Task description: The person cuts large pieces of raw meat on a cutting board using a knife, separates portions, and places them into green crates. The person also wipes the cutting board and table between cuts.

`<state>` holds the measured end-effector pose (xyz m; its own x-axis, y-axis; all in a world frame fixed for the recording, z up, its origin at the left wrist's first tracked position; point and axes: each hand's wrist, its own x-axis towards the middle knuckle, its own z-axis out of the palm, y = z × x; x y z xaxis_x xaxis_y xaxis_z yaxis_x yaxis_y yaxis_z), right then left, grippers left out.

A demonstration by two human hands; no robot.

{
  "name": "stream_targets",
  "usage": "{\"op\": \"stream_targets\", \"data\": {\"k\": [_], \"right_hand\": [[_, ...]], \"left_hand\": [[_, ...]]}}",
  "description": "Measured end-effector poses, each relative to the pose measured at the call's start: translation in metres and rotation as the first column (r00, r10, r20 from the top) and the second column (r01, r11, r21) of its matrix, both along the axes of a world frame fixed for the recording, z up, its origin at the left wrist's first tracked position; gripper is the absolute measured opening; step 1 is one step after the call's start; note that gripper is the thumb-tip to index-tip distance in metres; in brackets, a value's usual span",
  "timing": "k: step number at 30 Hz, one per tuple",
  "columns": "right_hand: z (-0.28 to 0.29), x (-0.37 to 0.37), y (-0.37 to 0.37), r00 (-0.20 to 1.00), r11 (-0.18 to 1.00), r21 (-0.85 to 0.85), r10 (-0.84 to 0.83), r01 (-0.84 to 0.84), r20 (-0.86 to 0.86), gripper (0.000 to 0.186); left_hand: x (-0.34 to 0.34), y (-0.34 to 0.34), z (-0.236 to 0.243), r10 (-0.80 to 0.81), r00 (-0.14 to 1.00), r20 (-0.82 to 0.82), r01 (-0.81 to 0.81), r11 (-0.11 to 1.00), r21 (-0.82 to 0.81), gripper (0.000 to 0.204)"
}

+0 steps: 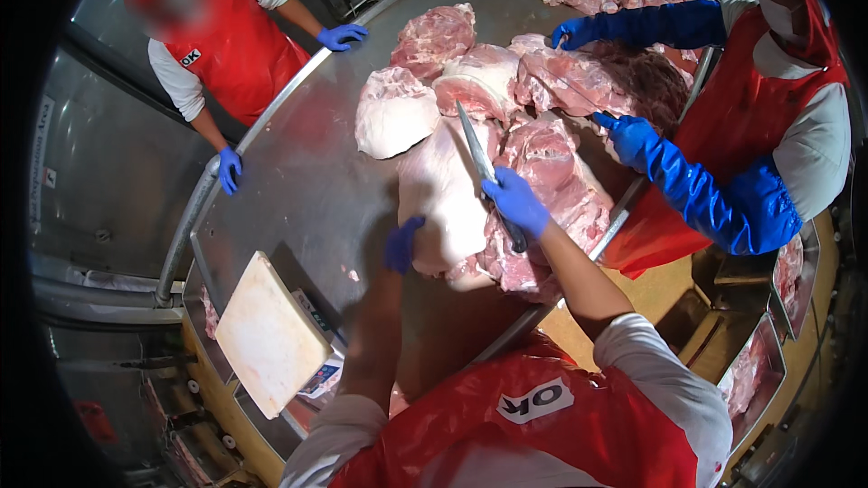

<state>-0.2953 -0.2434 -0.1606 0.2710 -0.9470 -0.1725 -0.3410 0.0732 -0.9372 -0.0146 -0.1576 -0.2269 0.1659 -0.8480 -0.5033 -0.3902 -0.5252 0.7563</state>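
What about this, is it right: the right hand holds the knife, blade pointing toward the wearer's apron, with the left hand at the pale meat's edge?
Not quite: in the head view the blade points away from the wearer's apron. The rest stands: the right hand holds the knife, the left hand is at the edge of the pale meat.

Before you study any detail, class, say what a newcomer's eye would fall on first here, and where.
Raw pink meat lies heaped across the middle and upper right of the metal table. Near the picture's centre, the person's blue-gloved right hand grips a long knife, its tip pointing up and left. Bright red aprons stand out at the lower edge, upper left and right.
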Motion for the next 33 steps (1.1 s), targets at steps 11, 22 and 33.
{"op": "stream_targets", "data": {"k": [11,22,33], "right_hand": [[-0.063,0.087,-0.003,0.884,0.888,0.295,0.211,-0.351,0.416,0.015],[0.042,0.157,0.081,0.841,0.833,-0.169,0.54,-0.527,0.037,0.023],[0.074,0.185,0.145,0.754,0.843,0.141,0.375,-0.52,0.538,0.02]], "left_hand": [[-0.006,0.067,-0.031,0.37,0.915,-0.16,-0.403,0.831,-0.383,0.075],[-0.003,0.077,-0.001,0.108,0.741,-0.662,-0.46,0.8,-0.385,0.044],[0.032,0.181,-0.018,0.47,0.136,-0.872,-0.605,0.736,0.303,0.045]]}}
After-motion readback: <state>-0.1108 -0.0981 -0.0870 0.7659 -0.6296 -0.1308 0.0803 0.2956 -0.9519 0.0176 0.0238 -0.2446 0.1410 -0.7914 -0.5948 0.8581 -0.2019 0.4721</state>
